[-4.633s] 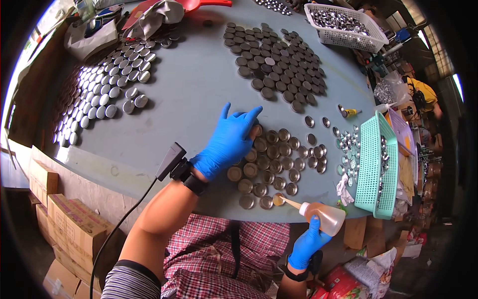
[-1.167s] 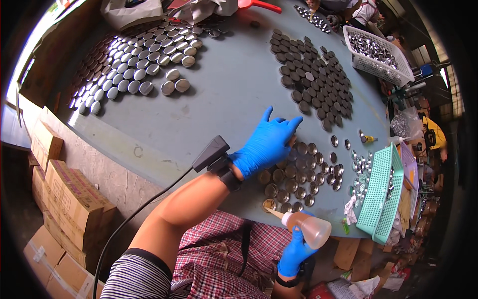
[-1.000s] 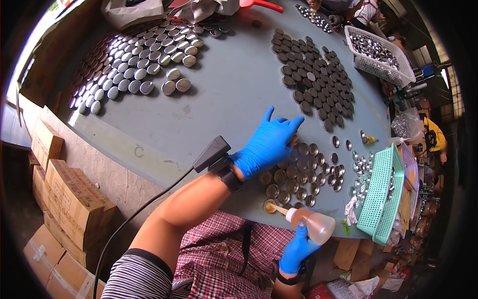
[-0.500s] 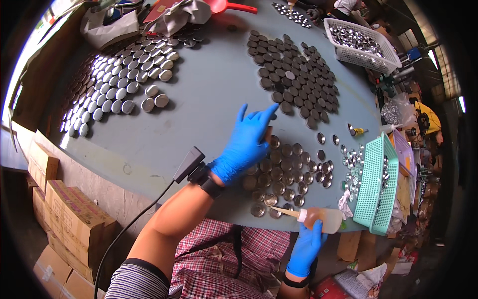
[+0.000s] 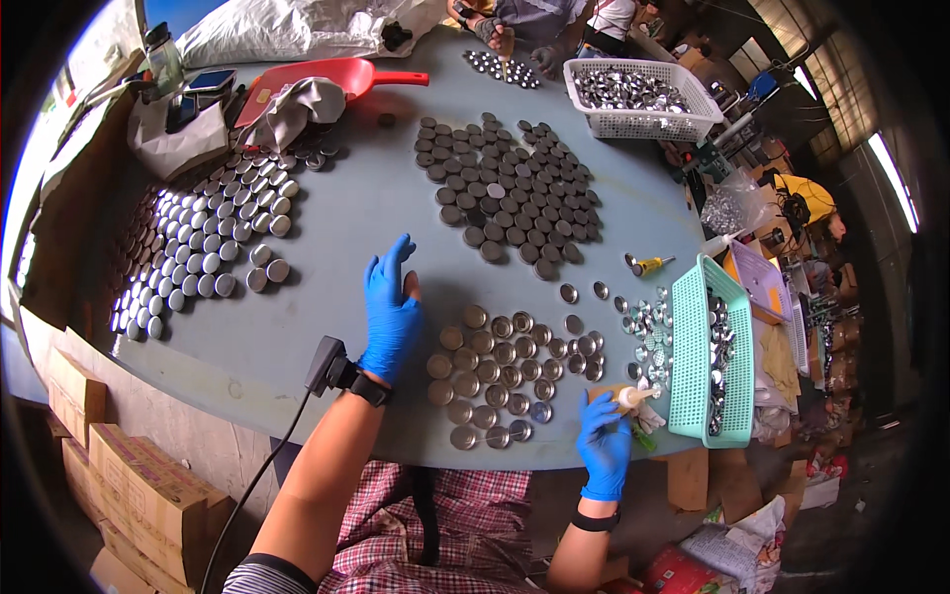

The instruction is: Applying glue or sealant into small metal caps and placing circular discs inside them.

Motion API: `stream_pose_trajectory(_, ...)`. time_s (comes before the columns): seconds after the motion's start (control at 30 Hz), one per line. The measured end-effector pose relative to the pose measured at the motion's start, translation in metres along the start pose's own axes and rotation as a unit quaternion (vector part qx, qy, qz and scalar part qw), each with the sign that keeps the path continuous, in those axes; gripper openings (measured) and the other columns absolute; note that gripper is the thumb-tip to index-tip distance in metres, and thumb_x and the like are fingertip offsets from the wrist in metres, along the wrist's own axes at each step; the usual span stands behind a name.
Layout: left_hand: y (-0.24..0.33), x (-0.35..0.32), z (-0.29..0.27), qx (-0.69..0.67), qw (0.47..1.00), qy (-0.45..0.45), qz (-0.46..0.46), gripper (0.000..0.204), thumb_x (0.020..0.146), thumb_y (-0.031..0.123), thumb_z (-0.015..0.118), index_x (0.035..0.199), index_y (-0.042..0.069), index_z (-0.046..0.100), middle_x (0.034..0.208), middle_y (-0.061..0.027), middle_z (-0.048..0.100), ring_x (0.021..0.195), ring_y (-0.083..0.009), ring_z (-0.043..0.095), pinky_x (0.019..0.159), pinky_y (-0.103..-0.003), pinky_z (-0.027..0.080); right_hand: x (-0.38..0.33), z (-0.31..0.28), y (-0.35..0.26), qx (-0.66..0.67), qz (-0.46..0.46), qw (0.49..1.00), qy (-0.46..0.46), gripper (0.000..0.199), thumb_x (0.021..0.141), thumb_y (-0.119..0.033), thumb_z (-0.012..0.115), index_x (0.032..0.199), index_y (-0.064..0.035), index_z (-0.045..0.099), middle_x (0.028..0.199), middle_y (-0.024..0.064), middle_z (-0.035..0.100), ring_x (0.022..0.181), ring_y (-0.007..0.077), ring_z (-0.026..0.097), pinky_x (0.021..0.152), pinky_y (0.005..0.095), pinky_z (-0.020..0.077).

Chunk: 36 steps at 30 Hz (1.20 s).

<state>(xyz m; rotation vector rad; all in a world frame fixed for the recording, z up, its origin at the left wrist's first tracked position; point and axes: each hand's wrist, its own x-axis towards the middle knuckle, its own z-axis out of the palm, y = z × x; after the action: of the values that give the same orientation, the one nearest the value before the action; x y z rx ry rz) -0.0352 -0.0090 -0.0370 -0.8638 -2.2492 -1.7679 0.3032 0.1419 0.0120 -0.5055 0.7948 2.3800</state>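
My left hand [image 5: 392, 317], in a blue glove with its thumb tip bare, hovers over the table left of the open tins, fingers stretched out and holding nothing. In my right hand [image 5: 604, 450], also gloved in blue, is a squeeze bottle [image 5: 625, 398], tipped sideways with its nozzle pointing right. Several shallow round metal tins [image 5: 488, 371] lie hollow side up between my hands. Beyond them spreads a patch of dark grey round discs [image 5: 520, 203]. Paler silver discs [image 5: 203, 243] cover the table's left side.
A mint-green basket [image 5: 687, 346] stands at the right, beside small shiny pieces [image 5: 648, 332] and a yellow-handled tool [image 5: 653, 265]. Farther off are a white basket [image 5: 638, 124] of metal parts, a red dustpan [image 5: 332, 71] and a co-worker's hands [image 5: 485, 28]. Cartons [image 5: 148, 485] stack at lower left.
My left hand has moved left, away from the dark discs and tins. The bottle in my right hand has swung round, its nozzle from pointing left to pointing right. The whole view has shifted.
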Motion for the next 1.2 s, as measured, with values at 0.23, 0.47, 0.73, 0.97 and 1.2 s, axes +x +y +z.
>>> stream_pose_trajectory(0.23,-0.016,-0.001,0.009,-0.138,0.985,0.007,-0.101,0.050,0.093,-0.006,0.046,0.142,0.004,0.046,0.129,-0.0101,0.058,0.122,-0.0186,0.053,0.105,-0.031,0.038,-0.012,0.002,-0.015,-0.190,0.003,0.982,0.010,0.054,0.099,-0.030,0.053,0.137,0.0059,0.044,0.109,0.0126,0.067,0.084,0.0207,0.065,0.071,0.0310,0.0549)
stream_pose_trajectory(0.47,-0.025,0.004,0.006,-0.142,0.982,0.010,-0.128,0.046,0.094,-0.007,0.046,0.140,0.003,0.049,0.126,-0.0119,0.061,0.120,-0.0186,0.056,0.103,-0.030,0.041,-0.042,0.022,-0.064,-0.833,-0.528,0.134,0.096,0.018,0.095,-0.015,0.058,0.106,-0.0015,0.063,0.098,0.0107,0.066,0.082,0.0271,0.064,0.068,0.0365,0.0501)
stream_pose_trajectory(0.73,-0.027,0.002,0.008,-0.095,0.990,0.008,-0.102,0.047,0.092,-0.008,0.048,0.136,0.006,0.052,0.122,-0.0133,0.064,0.115,-0.0200,0.060,0.099,-0.030,0.044,-0.054,0.053,-0.071,-0.833,-0.535,-0.006,0.144,0.009,0.092,-0.010,0.059,0.094,-0.0020,0.055,0.094,0.0188,0.060,0.086,0.0391,0.061,0.074,0.0472,0.0468)
stream_pose_trajectory(0.97,-0.018,0.007,0.014,-0.090,0.991,0.012,-0.094,0.041,0.092,-0.006,0.050,0.131,0.005,0.055,0.117,-0.0145,0.067,0.109,-0.0232,0.063,0.095,-0.033,0.048,-0.063,0.014,0.028,-0.963,-0.269,0.010,-0.006,0.009,0.094,-0.012,0.059,0.096,-0.0029,0.059,0.077,0.0193,0.064,0.069,0.0337,0.066,0.061,0.0432,0.0499)
stream_pose_trajectory(1.2,-0.029,0.002,0.007,-0.144,0.983,-0.020,-0.109,0.041,0.097,-0.005,0.046,0.136,0.004,0.052,0.121,-0.0099,0.062,0.116,-0.0164,0.056,0.102,-0.028,0.040,-0.039,0.182,0.052,-0.731,-0.682,0.008,-0.034,0.010,0.097,-0.011,0.057,0.100,-0.0026,0.061,0.082,0.0114,0.069,0.066,0.0190,0.063,0.064,0.0345,0.0514)
